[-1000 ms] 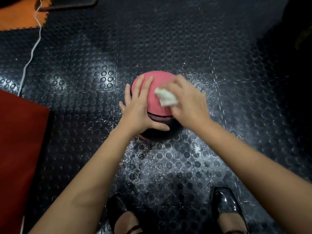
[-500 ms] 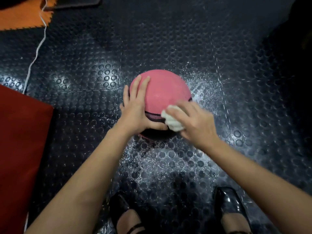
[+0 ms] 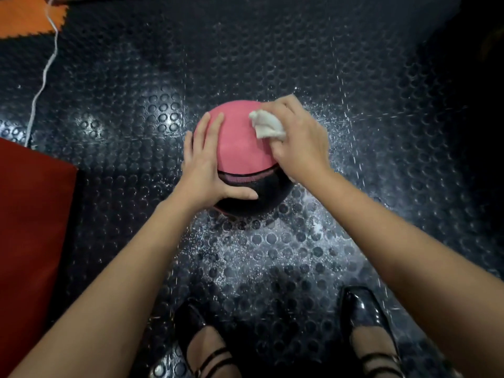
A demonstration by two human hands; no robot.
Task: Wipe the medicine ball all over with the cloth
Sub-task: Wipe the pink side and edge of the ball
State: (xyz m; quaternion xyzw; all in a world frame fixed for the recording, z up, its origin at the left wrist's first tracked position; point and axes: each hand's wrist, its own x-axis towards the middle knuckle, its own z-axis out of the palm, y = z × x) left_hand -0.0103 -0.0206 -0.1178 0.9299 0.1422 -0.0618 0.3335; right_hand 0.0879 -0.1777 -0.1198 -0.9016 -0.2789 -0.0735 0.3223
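Black shoes [image 3: 368, 323] stand nearest on the studded floor [image 3: 272, 255], and beyond them the ball [image 3: 240, 143], pink above and black below, rests on that floor between the two hands. The left hand [image 3: 204, 170] lies flat and open against its left side, steadying it, while the right hand [image 3: 300, 137] grips the bunched cloth [image 3: 266, 126] pressed on the upper right. Wiping looks to be underway on top; next the ball likely needs rolling to bring up its black underside.
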